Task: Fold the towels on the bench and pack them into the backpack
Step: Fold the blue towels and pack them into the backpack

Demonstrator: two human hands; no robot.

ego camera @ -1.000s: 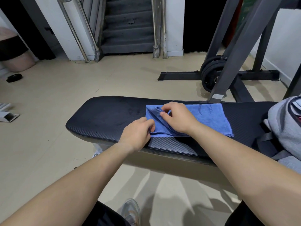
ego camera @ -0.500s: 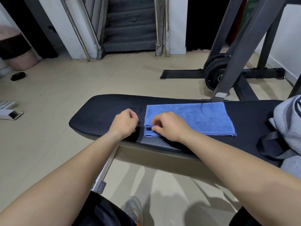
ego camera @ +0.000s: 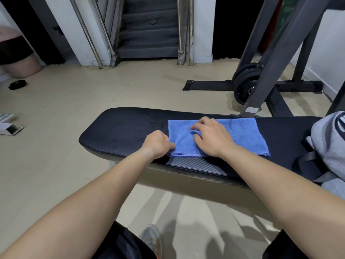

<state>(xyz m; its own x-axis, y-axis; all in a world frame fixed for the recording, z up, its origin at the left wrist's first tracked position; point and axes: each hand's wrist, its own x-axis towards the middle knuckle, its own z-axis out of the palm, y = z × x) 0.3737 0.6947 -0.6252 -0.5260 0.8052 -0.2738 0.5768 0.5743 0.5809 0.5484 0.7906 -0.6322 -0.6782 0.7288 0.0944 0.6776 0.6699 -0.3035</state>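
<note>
Head view: the left hand (ego camera: pixel 158 144) sits at the left short edge of a blue microfibre towel (ego camera: pixel 242 139). The towel is folded into a flat rectangle and lies on a long black padded bench (ego camera: pixel 121 131) with a ribbed cover. The left fingers are curled and the thumb lies on top of the cloth, so the hand seems to pinch the near-left corner. What the fingers do underneath is hidden. Just to the right of that pinch, the right hand (ego camera: pixel 212 137) rests on the towel with nothing held, its arched fingertips (ego camera: pixel 195 128) pressing the top layer down.

The step in hand looks like the next fold, or the squaring before it. To do it well, the pinch should take all the stacked layers at the corner, not just the top one. The far-left corner, straight beyond the pinch, should rise with it so the edge stays straight. The pressing hand should mark the fold line and slide out only as the flap comes over. The flap should then land flush on the right edge, well away from the pinch. Microfibre clings, so I would expect little slipping.

A soft grey fabric backpack (ego camera: pixel 328 144) with dark straps lies on the bench far to the right of the pinch, apart from the towel. Whether it is open I cannot tell.

Count: one towel in view, one bench, one backpack, two hands.
</note>
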